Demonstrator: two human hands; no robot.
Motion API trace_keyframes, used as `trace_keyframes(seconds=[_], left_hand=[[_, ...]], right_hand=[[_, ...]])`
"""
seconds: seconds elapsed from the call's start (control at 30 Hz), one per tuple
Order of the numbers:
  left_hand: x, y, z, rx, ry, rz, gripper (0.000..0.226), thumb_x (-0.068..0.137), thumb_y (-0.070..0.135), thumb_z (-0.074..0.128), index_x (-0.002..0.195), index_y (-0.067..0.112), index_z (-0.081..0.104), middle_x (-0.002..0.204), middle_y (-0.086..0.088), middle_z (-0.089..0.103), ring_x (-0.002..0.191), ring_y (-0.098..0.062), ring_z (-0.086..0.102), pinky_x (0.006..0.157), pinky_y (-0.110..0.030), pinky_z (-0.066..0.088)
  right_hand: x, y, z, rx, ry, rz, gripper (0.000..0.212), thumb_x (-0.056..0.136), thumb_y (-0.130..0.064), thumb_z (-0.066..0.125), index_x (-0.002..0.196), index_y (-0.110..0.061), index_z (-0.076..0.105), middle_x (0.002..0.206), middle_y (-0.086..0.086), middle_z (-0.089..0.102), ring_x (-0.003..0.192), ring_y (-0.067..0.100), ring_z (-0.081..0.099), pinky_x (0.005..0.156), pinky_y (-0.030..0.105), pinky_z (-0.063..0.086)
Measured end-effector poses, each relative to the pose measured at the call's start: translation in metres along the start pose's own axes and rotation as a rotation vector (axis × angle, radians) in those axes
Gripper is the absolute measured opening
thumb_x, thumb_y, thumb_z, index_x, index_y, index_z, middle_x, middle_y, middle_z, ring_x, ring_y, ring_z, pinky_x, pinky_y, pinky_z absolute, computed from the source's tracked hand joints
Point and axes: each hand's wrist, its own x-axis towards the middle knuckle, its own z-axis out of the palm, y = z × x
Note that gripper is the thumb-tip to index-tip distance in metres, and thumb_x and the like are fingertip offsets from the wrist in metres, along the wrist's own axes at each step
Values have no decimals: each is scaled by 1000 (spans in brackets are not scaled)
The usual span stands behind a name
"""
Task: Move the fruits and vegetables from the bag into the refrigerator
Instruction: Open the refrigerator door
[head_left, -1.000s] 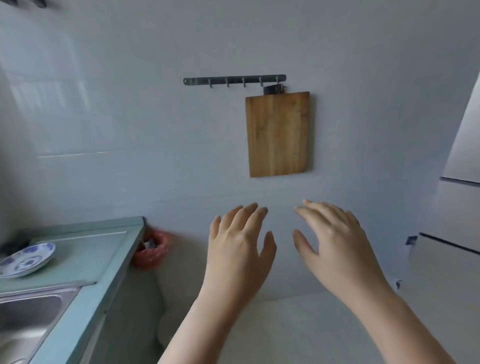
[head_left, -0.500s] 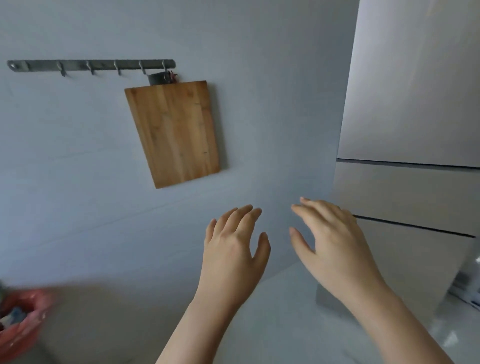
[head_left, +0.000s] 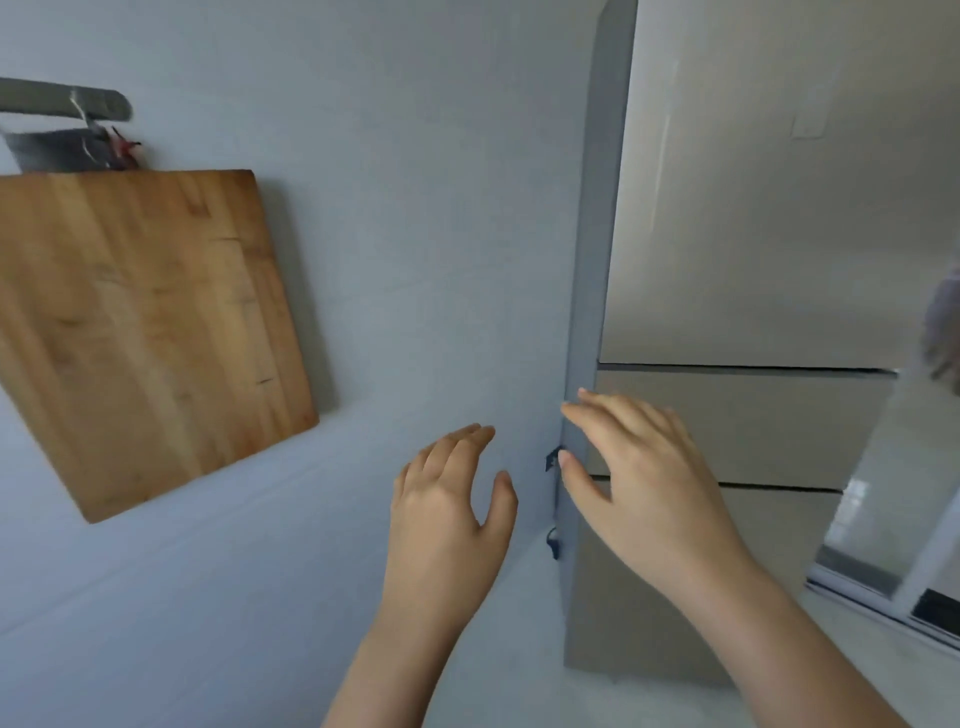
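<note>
The refrigerator (head_left: 753, 218) fills the right half of the view, beige-grey, with its upper door and the two drawer fronts below all closed. My right hand (head_left: 639, 467) is held up empty with fingers spread, in front of the fridge's left edge at the height of the middle drawer. My left hand (head_left: 447, 499) hovers beside it, also empty with fingers apart, in front of the grey wall. No bag, fruit or vegetables are in view.
A wooden cutting board (head_left: 140, 327) hangs on the wall at the left under a metal hook rail (head_left: 67, 101). A sliding door frame (head_left: 883, 566) stands at the far right beyond the fridge. Pale floor shows below.
My view has swung right: the counter, sink and red bag have gone out of sight and the refrigerator has come to fill the right side. Both hands stay raised and empty.
</note>
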Motion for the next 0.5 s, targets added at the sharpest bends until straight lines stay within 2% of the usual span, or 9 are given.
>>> trace_keyframes(seconds=[0.1, 0.2, 0.33, 0.4, 0.5], left_hand=[[9, -17, 23, -121, -112, -71, 52, 81, 45, 37, 123, 21, 55, 125, 7, 56, 120, -11, 46, 102, -33, 36], [21, -38, 39, -53, -109, -28, 52, 81, 42, 36, 121, 17, 57, 122, 1, 60, 116, -18, 51, 98, -41, 41], [50, -61, 57, -49, -99, -62, 53, 81, 43, 36, 121, 16, 57, 122, 1, 60, 116, -17, 50, 99, -39, 40], [67, -68, 71, -97, -126, -82, 46, 84, 39, 43, 122, 18, 56, 123, 4, 58, 118, -12, 48, 100, -33, 38], [98, -75, 99, -190, -171, -118, 34, 89, 22, 54, 123, 23, 53, 123, 12, 54, 118, -3, 44, 95, -7, 28]], right_hand=[[13, 9, 24, -30, -25, 13, 46, 80, -36, 38, 102, -8, 67, 110, 10, 67, 100, 29, 63, 81, 48, 50], [27, 18, 43, -41, -23, 46, 45, 80, -36, 38, 103, -9, 66, 110, 10, 67, 100, 28, 63, 82, 48, 48], [43, 36, 76, -48, -47, 74, 45, 80, -36, 38, 104, -9, 65, 112, 10, 66, 100, 29, 62, 83, 48, 49], [54, 51, 91, -55, -59, 81, 46, 80, -37, 37, 104, -9, 65, 112, 10, 66, 101, 29, 62, 84, 48, 49], [80, 81, 111, -71, -30, 87, 47, 79, -36, 37, 105, -8, 65, 112, 10, 66, 101, 29, 62, 85, 50, 49]])
